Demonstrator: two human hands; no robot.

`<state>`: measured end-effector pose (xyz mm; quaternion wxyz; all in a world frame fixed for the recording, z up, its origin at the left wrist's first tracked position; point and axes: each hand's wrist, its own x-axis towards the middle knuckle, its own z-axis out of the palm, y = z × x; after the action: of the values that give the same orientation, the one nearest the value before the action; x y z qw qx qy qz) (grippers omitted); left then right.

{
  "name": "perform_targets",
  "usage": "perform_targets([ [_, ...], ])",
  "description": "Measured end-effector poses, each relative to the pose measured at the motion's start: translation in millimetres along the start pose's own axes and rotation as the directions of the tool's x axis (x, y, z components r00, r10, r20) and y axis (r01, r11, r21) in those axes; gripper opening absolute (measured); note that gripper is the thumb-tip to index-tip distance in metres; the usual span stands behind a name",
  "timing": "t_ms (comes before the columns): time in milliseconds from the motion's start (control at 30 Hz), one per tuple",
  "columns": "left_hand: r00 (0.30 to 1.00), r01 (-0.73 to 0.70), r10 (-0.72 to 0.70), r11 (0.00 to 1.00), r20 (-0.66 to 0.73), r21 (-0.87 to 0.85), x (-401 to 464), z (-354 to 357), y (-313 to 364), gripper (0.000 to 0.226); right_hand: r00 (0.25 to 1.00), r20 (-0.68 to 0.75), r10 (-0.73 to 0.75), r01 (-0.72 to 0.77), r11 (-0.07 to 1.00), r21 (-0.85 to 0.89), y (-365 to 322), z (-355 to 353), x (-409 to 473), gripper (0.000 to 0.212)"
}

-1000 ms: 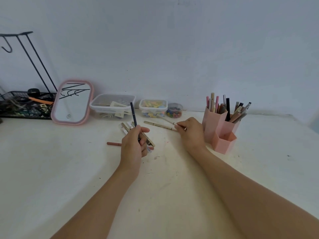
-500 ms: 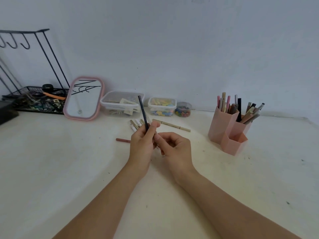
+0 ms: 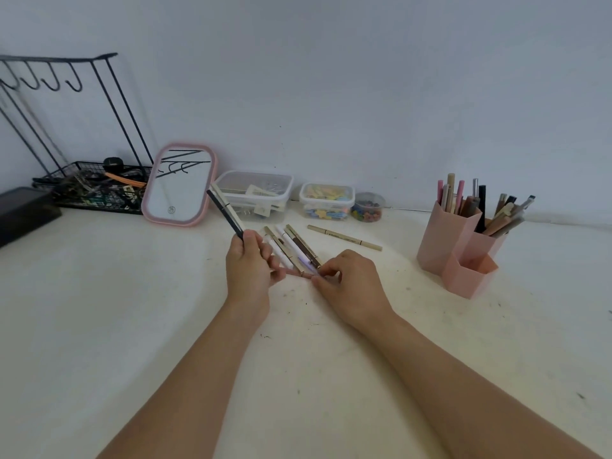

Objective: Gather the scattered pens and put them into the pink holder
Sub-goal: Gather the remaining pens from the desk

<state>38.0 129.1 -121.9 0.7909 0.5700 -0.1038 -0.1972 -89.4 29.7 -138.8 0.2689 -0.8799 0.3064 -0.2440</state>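
Two slim pens, one black and one cream (image 3: 226,212), stand clamped in my left hand (image 3: 249,266); my right hand (image 3: 347,286) pinches the near end of the loose bundle of pens (image 3: 291,248) on the white tabletop (image 3: 132,326); gathering is under way, I judge; next, lift them and carry right to the pink hexagonal plastic holder (image 3: 460,260).

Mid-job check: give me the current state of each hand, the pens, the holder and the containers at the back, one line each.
Left hand: grips two pens, tips raised.
Right hand: fingertips pinching at the near end of the pen cluster.
Pen cluster: lying flat on the table.
Beige pen: lying flat, apart from the cluster.
Pink holder: upright, tall compartments stocked with pens.
Clear boxes: lids on.
Mirror: leaning upright.
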Motion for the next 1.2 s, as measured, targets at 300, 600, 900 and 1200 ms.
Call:
perform_targets([
  [300, 0.994, 0.101, -0.103, 0.994, 0.043, 0.044, -7, 5, -2, 0.032, 0.949, -0.233, 0.212, -0.081, 0.879, 0.47, 2, -14, -9, 0.016],
  [600, 0.954, 0.139, -0.117, 0.988, 0.276, -0.062, -25, 23, -14, 0.047, 0.967, -0.099, 0.234, -0.055, 0.573, 0.818, -31, 1, -28, 0.013],
  [900, 0.991, 0.06, -0.065, 0.997, 0.118, 0.044, -18, 23, -22, 0.041, 0.983, -0.126, 0.136, -0.024, 0.767, 0.641, -36, 11, -26, 0.007],
  [1200, 0.999, 0.036, -0.037, 0.998, 0.029, 0.045, 5, -20, 2, 0.032, 0.979, -0.156, 0.131, -0.112, 0.986, 0.125, -7, 15, 15, 0.009],
])
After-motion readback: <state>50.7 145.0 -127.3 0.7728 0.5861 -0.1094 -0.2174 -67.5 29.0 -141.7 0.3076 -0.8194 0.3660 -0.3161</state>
